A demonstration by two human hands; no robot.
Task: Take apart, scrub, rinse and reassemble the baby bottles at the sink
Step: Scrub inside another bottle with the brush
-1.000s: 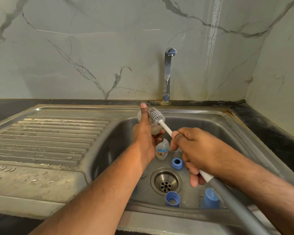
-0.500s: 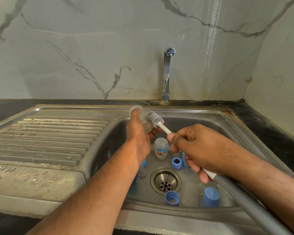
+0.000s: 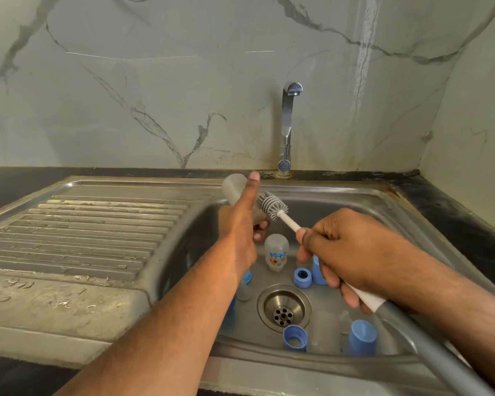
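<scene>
The bottles look taken apart already, because their pieces lie loose in the sink. The job seems to be in the scrub step. I think most of the work is still to come: more scrubbing, then rinsing, then putting the bottles back together. No water comes from the tap, so rinsing does not look started.

The left hand is curled round a clear bottle and holds it up over the far left edge of the sink, at about 11 o'clock from the drain. Its thumb sticks straight up. The right hand is closed tight round the white handle of the brush. The grey brush head is just beside the bottle, near its lower end. I cannot tell if it touches or goes inside. I cannot tell if anything is in the held bottle.

In the sink, a second bottle with a picture on it lies at 12 o'clock from the drain. A blue ring sits at 1 o'clock, with another blue piece beside it, partly hidden by the right hand. A blue open ring is at 6 o'clock. A blue cap is at 4 o'clock. Between those two I see clear pieces, but they are too faint to name. More blue bits peek out under the left arm at 9 o'clock.
</scene>
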